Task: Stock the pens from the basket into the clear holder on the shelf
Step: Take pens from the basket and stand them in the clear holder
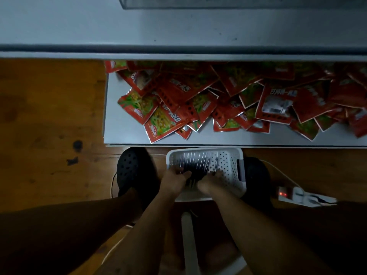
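While both hands were down in the basket (235, 155), the pens (195, 162) lay right under the fingers in a side-by-side row, long axis running near to far, pale tips pointing far. Left hand (174, 178) sat on the bunch's left side and right hand (211, 180) on its right, about equally close. Fingers were bent down into the pens, but it was too dark to tell if either really gripped any. The holder (218, 3) was well apart, on the far shelf (139, 28), so I'd guess a long lift comes next.
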A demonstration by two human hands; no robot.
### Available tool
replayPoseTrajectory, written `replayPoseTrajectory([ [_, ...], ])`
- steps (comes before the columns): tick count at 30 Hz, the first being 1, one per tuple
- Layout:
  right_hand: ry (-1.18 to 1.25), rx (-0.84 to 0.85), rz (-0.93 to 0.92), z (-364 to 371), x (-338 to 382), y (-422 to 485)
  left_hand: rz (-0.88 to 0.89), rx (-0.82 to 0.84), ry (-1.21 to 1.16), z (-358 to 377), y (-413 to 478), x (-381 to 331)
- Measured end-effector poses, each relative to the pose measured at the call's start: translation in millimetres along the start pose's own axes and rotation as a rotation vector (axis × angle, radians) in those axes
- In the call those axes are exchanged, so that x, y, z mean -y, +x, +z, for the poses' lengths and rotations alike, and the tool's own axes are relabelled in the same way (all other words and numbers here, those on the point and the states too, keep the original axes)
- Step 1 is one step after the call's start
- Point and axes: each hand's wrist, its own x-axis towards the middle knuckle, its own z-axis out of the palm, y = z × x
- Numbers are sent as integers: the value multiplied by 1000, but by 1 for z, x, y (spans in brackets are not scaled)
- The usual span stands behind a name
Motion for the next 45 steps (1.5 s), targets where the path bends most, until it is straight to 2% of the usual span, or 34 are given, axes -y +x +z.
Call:
replayPoseTrajectory([
  [7,195,-235,9,-26,-6,-14,93,2,48,-6,-20,-22],
  [11,395,-206,-47,-48,-16,-38,175,-1,74,-16,-42,-39],
  [18,684,2,-390,-65,-19,-122,359,-51,180,-43,-101,-76],
  [24,680,-146,-691,-94,-15,-192,616,-192,237,-66,-168,-121],
  [29,540,-467,-893,-128,-15,-245,817,-300,356,-84,-218,-156],
  [35,440,-841,-1044,-184,-14,-318,978,-448,493,-107,-261,-189],
  [38,508,-1028,-1128,-215,-18,-348,1024,-519,354,-117,-264,-202],
  [42,550,-1462,-1154,-261,-22,-367,940,-549,85,-127,-251,-221],
  [45,703,-1575,-1196,-285,-21,-362,887,-673,22,-140,-236,-238],
])
